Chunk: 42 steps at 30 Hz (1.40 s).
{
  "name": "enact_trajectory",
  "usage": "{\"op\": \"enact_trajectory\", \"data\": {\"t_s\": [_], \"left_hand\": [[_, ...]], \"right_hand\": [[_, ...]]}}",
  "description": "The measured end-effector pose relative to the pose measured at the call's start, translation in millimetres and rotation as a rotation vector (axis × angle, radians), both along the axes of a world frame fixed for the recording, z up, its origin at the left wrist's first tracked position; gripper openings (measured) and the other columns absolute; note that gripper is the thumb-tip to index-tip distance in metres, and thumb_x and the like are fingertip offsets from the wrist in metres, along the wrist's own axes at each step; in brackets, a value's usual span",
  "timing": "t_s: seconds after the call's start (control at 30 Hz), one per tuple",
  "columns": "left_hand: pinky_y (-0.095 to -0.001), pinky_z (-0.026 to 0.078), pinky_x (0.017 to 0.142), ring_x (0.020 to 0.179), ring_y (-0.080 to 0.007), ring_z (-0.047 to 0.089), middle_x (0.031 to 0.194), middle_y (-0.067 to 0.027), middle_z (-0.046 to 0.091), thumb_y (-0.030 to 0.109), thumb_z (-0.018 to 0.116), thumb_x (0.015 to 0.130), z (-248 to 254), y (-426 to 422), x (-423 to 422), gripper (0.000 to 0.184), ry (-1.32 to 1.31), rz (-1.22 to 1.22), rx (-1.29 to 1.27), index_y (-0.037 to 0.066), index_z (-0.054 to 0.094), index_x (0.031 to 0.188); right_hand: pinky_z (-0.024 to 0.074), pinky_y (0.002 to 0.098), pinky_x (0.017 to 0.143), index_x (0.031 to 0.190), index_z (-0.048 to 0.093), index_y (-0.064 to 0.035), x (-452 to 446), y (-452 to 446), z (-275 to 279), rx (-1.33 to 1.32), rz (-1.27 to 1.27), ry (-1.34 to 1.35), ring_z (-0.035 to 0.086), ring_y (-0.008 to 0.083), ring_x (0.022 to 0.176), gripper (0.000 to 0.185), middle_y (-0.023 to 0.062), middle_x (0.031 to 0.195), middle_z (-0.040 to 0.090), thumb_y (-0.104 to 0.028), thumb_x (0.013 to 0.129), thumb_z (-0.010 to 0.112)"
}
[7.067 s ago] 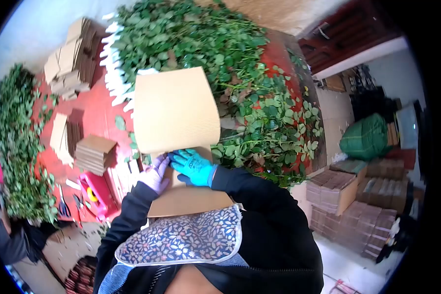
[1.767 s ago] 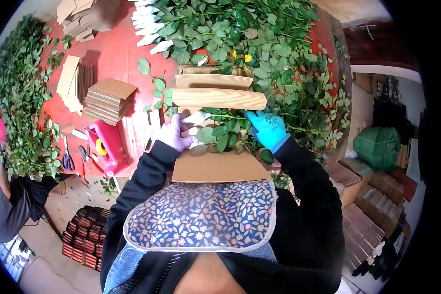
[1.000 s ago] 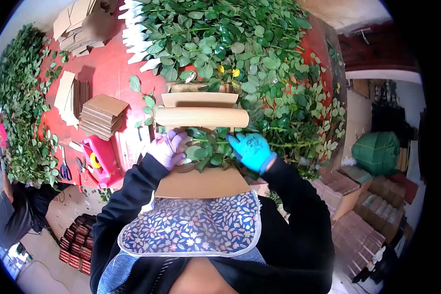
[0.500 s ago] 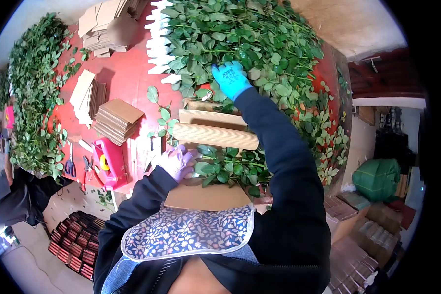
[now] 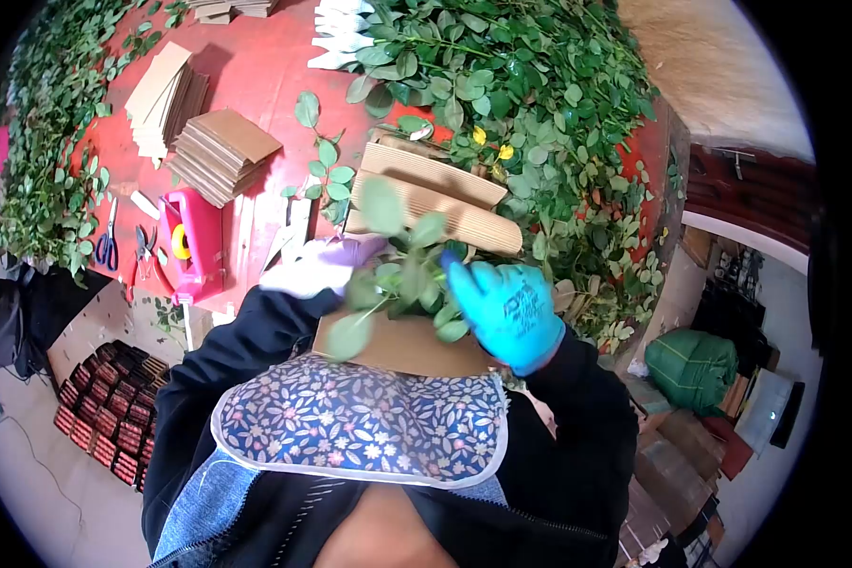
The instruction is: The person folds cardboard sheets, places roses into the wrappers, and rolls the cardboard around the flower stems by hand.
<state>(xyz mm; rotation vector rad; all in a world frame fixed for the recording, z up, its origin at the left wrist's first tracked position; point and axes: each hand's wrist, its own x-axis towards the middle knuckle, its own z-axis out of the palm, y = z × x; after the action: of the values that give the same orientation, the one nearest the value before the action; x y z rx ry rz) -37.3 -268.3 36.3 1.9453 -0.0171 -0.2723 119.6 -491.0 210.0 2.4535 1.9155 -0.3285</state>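
Leafy green stems (image 5: 412, 275) lie over a brown cardboard sheet (image 5: 398, 346) in front of my apron, some leaves blurred by motion. At their left end is my left hand (image 5: 327, 265) in a pale purple glove, its fingers bent at the stems; what they grip is hidden by leaves and blur. My right hand (image 5: 504, 308), in a blue glove, is at the right side of the stems, with thumb and fingers around a part that I cannot make out. Just beyond both hands lies the rolled corrugated end (image 5: 464, 218) of the cardboard.
A large pile of leafy stems (image 5: 511, 85) with white-wrapped heads (image 5: 341, 38) covers the far side. To the left are cardboard stacks (image 5: 222, 151), a pink tape dispenser (image 5: 194, 246), scissors (image 5: 107, 241) and red pliers (image 5: 147, 265). More foliage (image 5: 47, 170) lies at far left.
My right hand went out to the far pile and has come back beside my left hand. More leaves now stand up between the hands. The view has shifted.
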Motion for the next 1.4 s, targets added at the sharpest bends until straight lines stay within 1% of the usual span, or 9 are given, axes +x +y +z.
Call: {"op": "enact_trajectory", "data": {"t_s": [0.1,0.43,0.57,0.73,0.83,1.0,1.13,1.23,1.4], "left_hand": [[-0.0411,0.054,0.071,0.084,-0.031,0.066,0.09,-0.0126,0.065,0.015,0.066,0.08,49,-2,19,0.042,-0.008,-0.039,0.439,0.013,0.059,0.122],[-0.0382,0.054,0.082,0.102,-0.0271,0.063,0.139,-0.0075,0.052,0.017,0.069,0.077,35,2,25,0.047,-0.225,-0.097,0.544,0.013,0.062,0.123],[-0.0366,0.055,0.082,0.103,-0.0269,0.062,0.138,-0.0071,0.053,0.018,0.073,0.07,30,-2,32,0.048,-0.261,-0.163,0.577,0.011,0.063,0.116],[-0.0331,0.055,0.066,0.082,-0.0214,0.065,0.126,-0.0074,0.059,0.007,0.067,0.074,51,-2,23,0.042,-0.011,-0.059,0.377,0.008,0.062,0.116],[-0.03,0.055,0.061,0.073,-0.0172,0.065,0.121,-0.0059,0.061,0.004,0.061,0.08,70,-6,32,0.039,0.23,-0.051,0.248,0.008,0.061,0.119],[-0.0266,0.054,0.056,0.061,-0.0142,0.063,0.082,-0.0051,0.065,0.019,0.054,0.096,59,-13,24,0.037,0.217,0.19,0.013,0.013,0.056,0.132],[-0.0286,0.054,0.057,0.062,-0.0167,0.064,0.084,-0.0061,0.066,0.02,0.054,0.097,28,-13,16,0.032,-0.272,0.082,0.413,0.012,0.059,0.127],[-0.0351,0.057,0.066,0.08,-0.0248,0.067,0.135,-0.0066,0.056,0.007,0.069,0.073,39,-12,20,0.043,0.02,0.045,0.314,0.01,0.061,0.115],[-0.0305,0.054,0.068,0.076,-0.0158,0.063,0.124,-0.0076,0.062,0.015,0.054,0.094,55,-13,18,0.023,0.149,0.194,-0.024,0.005,0.061,0.113]], "right_hand": [[0.0496,0.0376,0.054,0.124,0.059,-0.0098,13,-43,-75,-0.024,-0.118,-0.054,0.061,0.0201,0.06,0.045,0.0049,0.077,0.058,-0.018,0.079,0.06],[0.0528,0.0401,0.057,0.113,0.065,-0.0143,18,-49,-129,-0.074,-0.168,-0.116,0.066,0.0272,0.069,0.029,0.0072,0.084,0.067,-0.017,0.084,0.063],[0.0512,0.0399,0.057,0.114,0.063,-0.013,23,-51,-96,0.053,-0.056,-0.005,0.065,0.0279,0.067,0.03,0.0067,0.082,0.067,-0.018,0.084,0.063],[0.0466,0.0425,0.054,0.115,0.064,-0.0094,51,17,69,0.1,-0.184,0.25,0.061,0.0287,0.061,0.036,0.0089,0.075,0.065,-0.009,0.08,0.069],[0.0472,0.0425,0.068,0.111,0.063,-0.0068,129,84,9,0.481,-0.161,-0.024,0.062,0.0324,0.08,0.027,0.0149,0.087,0.065,-0.017,0.085,0.065],[0.0495,0.0479,0.079,0.121,0.058,-0.0109,250,136,-149,0.166,-0.249,-0.364,0.063,0.0347,0.094,0.041,0.0128,0.104,0.067,-0.031,0.085,0.065],[0.0476,0.047,0.073,0.093,0.062,-0.012,230,130,-115,0.065,-0.169,-0.385,0.063,0.0329,0.083,0.015,0.0134,0.09,0.064,-0.025,0.086,0.064],[0.0464,0.0466,0.076,0.089,0.062,-0.0128,200,119,-88,0.202,-0.112,-0.276,0.062,0.0312,0.084,0.013,0.0103,0.085,0.062,-0.018,0.078,0.067],[0.0467,0.041,0.059,0.095,0.062,-0.0118,71,107,16,0.266,0.218,-0.024,0.06,0.0256,0.073,0.019,0.0061,0.078,0.058,-0.019,0.078,0.065]]}}
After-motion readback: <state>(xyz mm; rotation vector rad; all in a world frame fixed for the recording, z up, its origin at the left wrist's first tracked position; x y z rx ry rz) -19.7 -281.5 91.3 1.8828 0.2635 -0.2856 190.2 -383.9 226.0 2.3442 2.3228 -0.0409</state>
